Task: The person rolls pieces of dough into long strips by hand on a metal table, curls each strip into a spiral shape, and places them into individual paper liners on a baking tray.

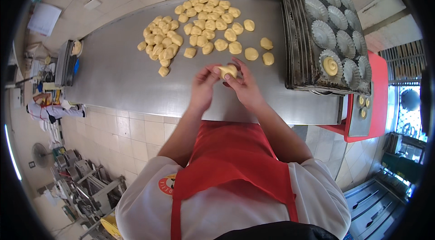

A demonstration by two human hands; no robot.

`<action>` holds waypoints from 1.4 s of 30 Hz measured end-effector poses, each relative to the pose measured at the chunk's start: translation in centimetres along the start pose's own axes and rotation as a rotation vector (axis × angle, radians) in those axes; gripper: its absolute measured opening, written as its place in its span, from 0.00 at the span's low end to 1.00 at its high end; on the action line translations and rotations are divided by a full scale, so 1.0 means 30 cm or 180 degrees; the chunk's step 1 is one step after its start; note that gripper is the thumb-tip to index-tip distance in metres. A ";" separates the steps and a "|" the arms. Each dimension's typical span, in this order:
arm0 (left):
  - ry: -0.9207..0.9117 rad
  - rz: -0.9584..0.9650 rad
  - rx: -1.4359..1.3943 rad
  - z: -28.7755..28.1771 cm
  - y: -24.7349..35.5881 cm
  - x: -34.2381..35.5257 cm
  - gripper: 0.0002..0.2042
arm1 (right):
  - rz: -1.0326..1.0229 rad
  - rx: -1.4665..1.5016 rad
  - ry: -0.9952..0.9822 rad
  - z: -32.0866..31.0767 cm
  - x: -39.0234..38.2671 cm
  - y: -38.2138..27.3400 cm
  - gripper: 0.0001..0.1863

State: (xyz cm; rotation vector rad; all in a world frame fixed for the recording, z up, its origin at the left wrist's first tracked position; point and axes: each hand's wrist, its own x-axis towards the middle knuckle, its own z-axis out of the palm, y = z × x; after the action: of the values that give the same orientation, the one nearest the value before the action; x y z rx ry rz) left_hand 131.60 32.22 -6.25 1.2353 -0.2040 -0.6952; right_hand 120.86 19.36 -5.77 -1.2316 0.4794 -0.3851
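Observation:
Both of my hands are raised over the steel table [122, 81], pinched on one pale yellow piece of dough [228, 71]. My left hand [203, 85] grips it from the left, and my right hand [246, 87] holds it from the right, its thumb on the dough. Just beyond them lie several loose dough lumps [208, 25], bunched at the back and left, with a few flatter rounds [251, 53] spread toward the right.
At right, stacked dark trays [293, 36] carry fluted moulds [324, 36], one holding coiled dough [331, 65]. Beside them is a red surface [378, 117] with a small tray [359, 124]. More stacked trays [65, 65] stand left, near another person [45, 111]. Machinery [86, 181] is lower left.

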 end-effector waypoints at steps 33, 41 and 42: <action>0.0673 0.1234 0.2271 -0.807 -0.184 -0.548 0.18 | -0.0557 -0.5789 -0.1062 0.285 -0.278 0.552 0.56; 0.0064 0.1240 0.2180 -0.718 -0.137 -0.549 0.19 | -0.1214 -0.5516 0.0286 0.407 0.272 0.485 0.53; -0.0006 0.1351 0.2203 -0.692 -0.126 -0.520 0.20 | -0.1423 -0.5433 0.0543 0.384 0.346 0.477 0.52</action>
State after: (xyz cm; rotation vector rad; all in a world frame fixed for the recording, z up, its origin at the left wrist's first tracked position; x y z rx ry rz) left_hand 128.44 57.27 -13.36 1.7725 -0.7299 -0.2492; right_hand 136.17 27.28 -17.95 -3.0078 0.6820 -0.4381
